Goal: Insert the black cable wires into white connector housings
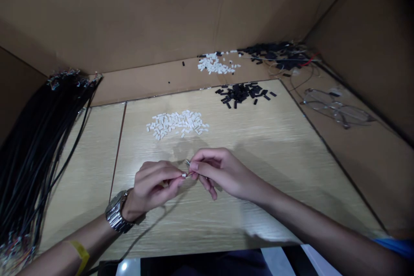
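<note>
My left hand [158, 183], with a metal watch [118, 212] on its wrist, pinches a small white connector [184, 175] between thumb and fingertips. Thumb and forefinger of my right hand [220, 170] close on thin coloured wires [191, 173] at a cable's end, right beside the connector. Some bare-looking wire tips [188, 162] stick up by the right thumb. From the lower left a dark cable [142, 233] runs along the table towards both hands. Whether a wire sits inside the connector, I cannot tell.
White pieces [176, 123] and black pieces [241, 92] lie in piles beyond my hands. More white pieces [215, 64] and black pieces [278, 54] are by the cardboard wall [161, 17]. A black cable bundle [39, 129] fills the left; eyeglasses [336, 108] lie right.
</note>
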A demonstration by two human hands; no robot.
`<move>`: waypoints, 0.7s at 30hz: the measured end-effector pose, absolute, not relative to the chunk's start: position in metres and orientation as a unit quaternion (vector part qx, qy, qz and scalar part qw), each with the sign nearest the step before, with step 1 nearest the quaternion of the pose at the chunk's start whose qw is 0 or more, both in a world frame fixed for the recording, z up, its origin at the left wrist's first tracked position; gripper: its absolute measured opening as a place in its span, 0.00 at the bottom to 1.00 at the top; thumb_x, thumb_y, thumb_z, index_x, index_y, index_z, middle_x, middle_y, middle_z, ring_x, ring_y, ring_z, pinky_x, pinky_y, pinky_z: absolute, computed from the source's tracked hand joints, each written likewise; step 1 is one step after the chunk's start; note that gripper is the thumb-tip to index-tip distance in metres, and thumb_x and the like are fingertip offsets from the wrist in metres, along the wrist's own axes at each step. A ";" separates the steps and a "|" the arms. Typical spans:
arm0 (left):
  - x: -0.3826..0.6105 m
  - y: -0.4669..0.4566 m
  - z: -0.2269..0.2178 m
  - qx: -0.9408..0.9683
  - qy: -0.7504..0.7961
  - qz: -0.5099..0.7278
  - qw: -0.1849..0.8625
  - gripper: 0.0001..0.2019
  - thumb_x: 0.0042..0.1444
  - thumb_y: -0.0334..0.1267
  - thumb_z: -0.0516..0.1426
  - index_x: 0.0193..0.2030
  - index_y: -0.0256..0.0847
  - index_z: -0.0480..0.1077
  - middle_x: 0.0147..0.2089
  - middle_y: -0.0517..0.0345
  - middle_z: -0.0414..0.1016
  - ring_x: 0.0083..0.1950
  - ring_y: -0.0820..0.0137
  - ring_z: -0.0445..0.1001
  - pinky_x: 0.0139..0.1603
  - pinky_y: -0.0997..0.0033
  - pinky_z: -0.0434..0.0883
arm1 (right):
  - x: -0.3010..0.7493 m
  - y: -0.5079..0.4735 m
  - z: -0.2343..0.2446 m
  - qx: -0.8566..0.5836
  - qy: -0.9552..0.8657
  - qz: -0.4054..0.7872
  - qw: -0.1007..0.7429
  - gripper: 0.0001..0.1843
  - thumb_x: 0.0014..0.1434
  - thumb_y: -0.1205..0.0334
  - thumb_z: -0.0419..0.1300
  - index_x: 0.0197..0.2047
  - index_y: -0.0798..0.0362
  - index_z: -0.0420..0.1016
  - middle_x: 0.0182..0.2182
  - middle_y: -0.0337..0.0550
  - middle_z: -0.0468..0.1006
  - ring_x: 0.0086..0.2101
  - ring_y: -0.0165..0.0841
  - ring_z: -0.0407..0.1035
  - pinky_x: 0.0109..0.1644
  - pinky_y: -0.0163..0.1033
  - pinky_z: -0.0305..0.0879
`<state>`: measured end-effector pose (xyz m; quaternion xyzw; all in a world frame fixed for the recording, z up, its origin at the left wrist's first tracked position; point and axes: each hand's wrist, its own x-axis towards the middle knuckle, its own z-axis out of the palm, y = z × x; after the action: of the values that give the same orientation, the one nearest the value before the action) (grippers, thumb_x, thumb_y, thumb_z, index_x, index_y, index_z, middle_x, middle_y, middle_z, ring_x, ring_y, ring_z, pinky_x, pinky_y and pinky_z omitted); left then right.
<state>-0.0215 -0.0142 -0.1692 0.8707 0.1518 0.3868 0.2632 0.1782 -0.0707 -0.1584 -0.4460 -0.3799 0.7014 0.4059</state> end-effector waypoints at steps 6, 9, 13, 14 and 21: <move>-0.022 -0.015 -0.172 0.866 0.148 0.359 0.315 0.03 0.58 0.27 0.59 0.37 0.38 0.70 0.25 0.60 0.74 0.23 0.75 0.71 0.23 0.76 0.65 | 0.177 -0.073 -0.160 -0.469 -0.400 0.667 0.418 0.09 0.61 0.61 0.62 0.31 0.55 0.75 0.15 0.30 0.68 0.14 0.22 0.62 0.17 0.26 0.62; -0.022 -0.015 -0.174 0.858 0.166 0.318 0.368 0.05 0.56 0.26 0.58 0.35 0.39 0.69 0.26 0.60 0.72 0.24 0.74 0.69 0.24 0.75 0.63 | 0.175 -0.075 -0.162 -0.477 -0.404 0.659 0.419 0.08 0.61 0.62 0.61 0.31 0.55 0.75 0.15 0.29 0.68 0.14 0.21 0.62 0.16 0.25 0.60; -0.023 -0.012 -0.176 0.834 0.188 0.292 0.428 0.06 0.55 0.25 0.55 0.32 0.40 0.67 0.25 0.62 0.67 0.25 0.75 0.64 0.24 0.75 0.61 | 0.172 -0.077 -0.167 -0.486 -0.401 0.648 0.428 0.07 0.60 0.60 0.64 0.32 0.54 0.74 0.15 0.29 0.69 0.13 0.22 0.62 0.15 0.26 0.60; -0.023 -0.011 -0.176 0.833 0.188 0.286 0.435 0.07 0.54 0.25 0.55 0.31 0.40 0.66 0.24 0.63 0.66 0.24 0.75 0.63 0.24 0.76 0.60 | 0.172 -0.077 -0.168 -0.488 -0.399 0.645 0.431 0.09 0.60 0.58 0.64 0.32 0.54 0.73 0.15 0.29 0.68 0.12 0.22 0.61 0.15 0.26 0.59; -0.022 -0.011 -0.174 0.830 0.187 0.236 0.470 0.05 0.56 0.28 0.56 0.31 0.41 0.68 0.24 0.64 0.66 0.23 0.75 0.62 0.23 0.76 0.60 | 0.172 -0.071 -0.172 -0.496 -0.401 0.638 0.431 0.14 0.61 0.51 0.62 0.31 0.53 0.70 0.14 0.30 0.69 0.12 0.23 0.61 0.13 0.27 0.57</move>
<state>-0.0217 -0.0105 -0.1740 0.8299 0.1865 0.2358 0.4700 0.1719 -0.0708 -0.1725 -0.4959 -0.4012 0.6379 0.4315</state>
